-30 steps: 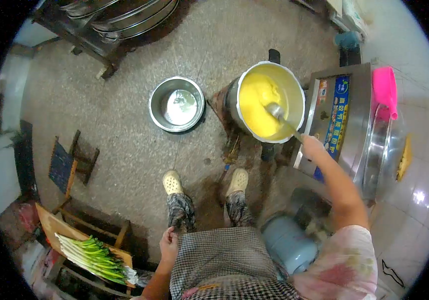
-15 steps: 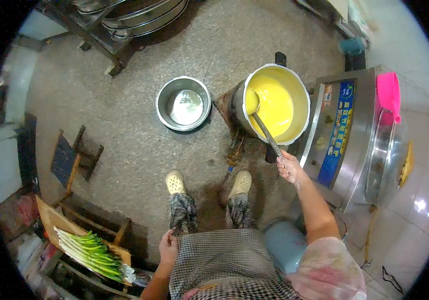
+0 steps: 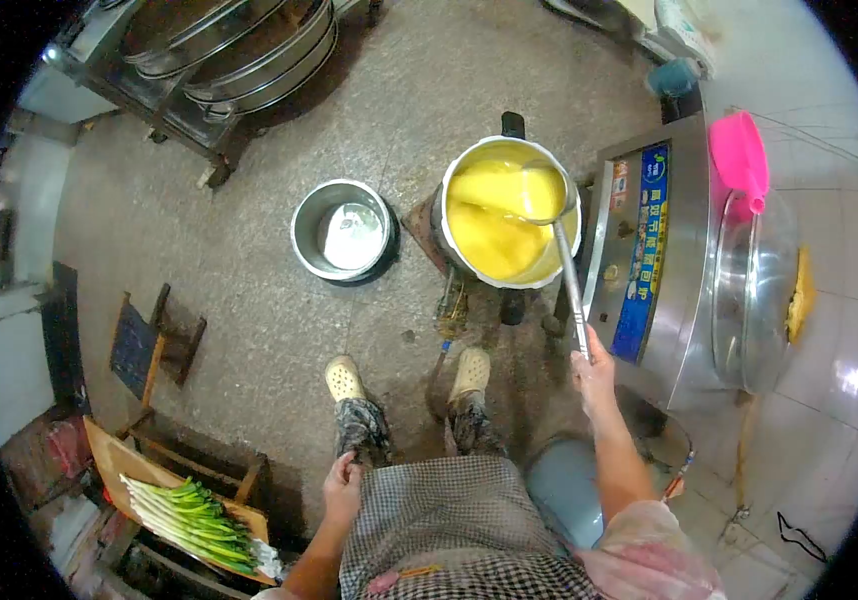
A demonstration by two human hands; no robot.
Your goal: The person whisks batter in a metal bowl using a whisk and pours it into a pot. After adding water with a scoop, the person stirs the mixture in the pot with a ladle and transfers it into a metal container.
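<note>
My right hand [image 3: 594,375] is closed around the metal handle of a long ladle [image 3: 569,270]. The ladle's bowl, filled with yellow liquid, is over the right side of a deep pot [image 3: 580,235] with black handles. Yellow liquid [image 3: 494,235] inside the pot is rippled; whether the bowl touches it I cannot tell. My left hand [image 3: 343,485] hangs low beside the checked apron [image 3: 439,510], its fingers curled. What those fingers hold, if anything, is hidden.
Left of the pot, a metal basin [image 3: 299,232] stands on the floor. A steel appliance [image 3: 689,270] with a pink scoop [image 3: 739,155] on it is at right. Spring onions [image 3: 189,515] lie on a board at lower left, near a chair [image 3: 134,345]. Steamer trays [image 3: 269,75] fill a rack.
My right hand has swung the ladle from the pot's left side to its right side, stirring up the yellow liquid. My left hand stays low beside the apron. The view has shifted slightly.
</note>
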